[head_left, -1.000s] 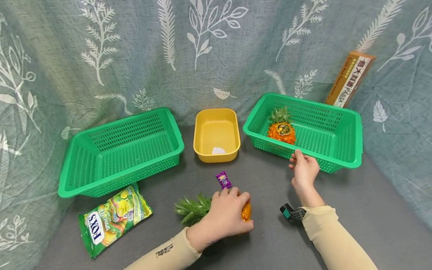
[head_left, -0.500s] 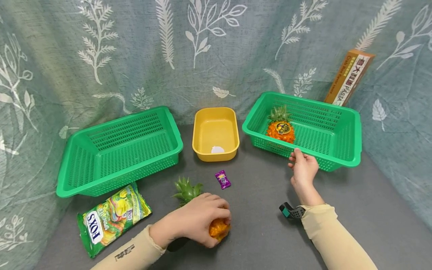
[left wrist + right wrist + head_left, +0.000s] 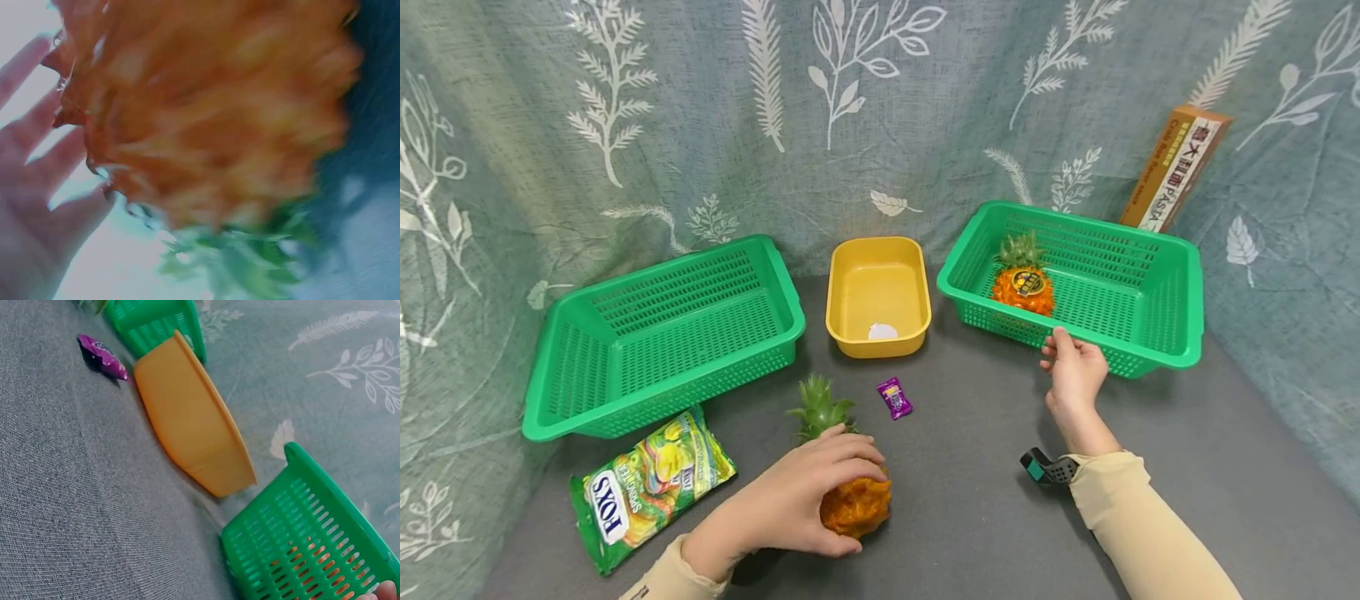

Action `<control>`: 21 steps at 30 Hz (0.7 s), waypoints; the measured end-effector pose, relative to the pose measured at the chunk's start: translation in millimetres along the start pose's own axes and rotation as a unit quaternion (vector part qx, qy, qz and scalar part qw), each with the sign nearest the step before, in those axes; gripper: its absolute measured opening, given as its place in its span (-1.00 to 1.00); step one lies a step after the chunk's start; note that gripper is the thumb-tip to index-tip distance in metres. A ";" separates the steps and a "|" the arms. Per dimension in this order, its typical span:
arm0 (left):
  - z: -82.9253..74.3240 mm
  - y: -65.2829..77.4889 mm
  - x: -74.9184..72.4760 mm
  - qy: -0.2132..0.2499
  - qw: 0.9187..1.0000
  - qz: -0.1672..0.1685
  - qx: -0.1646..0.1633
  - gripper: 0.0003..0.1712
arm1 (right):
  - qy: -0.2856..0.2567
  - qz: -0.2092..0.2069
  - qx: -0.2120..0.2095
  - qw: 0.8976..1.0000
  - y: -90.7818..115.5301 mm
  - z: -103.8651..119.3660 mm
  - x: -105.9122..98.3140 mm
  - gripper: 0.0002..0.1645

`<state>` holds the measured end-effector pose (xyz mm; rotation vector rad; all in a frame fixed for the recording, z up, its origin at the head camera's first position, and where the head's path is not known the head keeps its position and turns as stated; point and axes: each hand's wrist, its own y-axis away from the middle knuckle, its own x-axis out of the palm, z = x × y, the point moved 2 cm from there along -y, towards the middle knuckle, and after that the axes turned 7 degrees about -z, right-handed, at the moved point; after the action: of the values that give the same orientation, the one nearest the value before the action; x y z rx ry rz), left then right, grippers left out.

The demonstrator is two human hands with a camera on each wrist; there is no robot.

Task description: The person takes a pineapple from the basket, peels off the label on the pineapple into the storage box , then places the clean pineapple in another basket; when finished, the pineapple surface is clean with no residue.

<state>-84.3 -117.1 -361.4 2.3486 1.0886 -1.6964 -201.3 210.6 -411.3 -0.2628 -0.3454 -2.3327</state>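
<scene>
My left hand (image 3: 801, 492) grips a small orange pineapple (image 3: 857, 507) with a green leafy crown at the front centre of the table. The fingers lie over its top and the thumb is on the near side. In the left wrist view the blurred pineapple (image 3: 212, 119) fills most of the picture, fingers (image 3: 59, 162) along its side. My right hand (image 3: 1077, 379) pinches the front rim of the right green basket (image 3: 1183, 308), where a second pineapple (image 3: 1024, 287) with a black label lies. Only fingertips (image 3: 386, 590) show at that rim in the right wrist view.
Another green basket (image 3: 700, 333) stands at left, with a yellow bin (image 3: 878, 292) between the two. A purple candy packet (image 3: 895, 398) lies in front of the bin. A green FOX'S candy bag (image 3: 655, 483) is at front left. Behind the right basket leans a pasta box (image 3: 1176, 171).
My left hand has moved left and nearer with the pineapple, whose crown has turned from pointing left to pointing away. The right hand keeps its place at the basket rim.
</scene>
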 end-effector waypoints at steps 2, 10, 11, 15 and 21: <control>-1.6 7.5 1.0 0.001 0.996 -0.081 -0.024 -0.30 | 0.001 0.000 -0.002 1.000 0.5 -0.2 0.4 -0.85; -8.6 29.4 19.9 0.050 0.909 -0.290 -0.294 -0.10 | -0.005 -0.003 -0.011 1.000 -0.1 -1.9 -0.1 -0.84; -10.0 30.4 24.3 0.067 0.896 -0.285 -0.335 -0.06 | -0.007 -0.003 -0.010 1.000 -0.2 -2.0 0.0 -0.85; -14.9 32.1 40.9 0.137 0.843 -0.239 -0.462 0.04 | -0.012 -0.007 -0.013 1.000 -1.4 -3.0 0.4 -0.87; -15.0 30.2 55.2 0.178 0.815 -0.225 -0.503 0.08 | -0.023 -0.019 -0.020 0.999 -0.8 -4.9 -0.3 -0.86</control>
<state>-46.7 -105.5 -412.8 1.7350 2.0456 -0.3880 -202.1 209.8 -416.1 -0.3318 -0.3292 -2.3760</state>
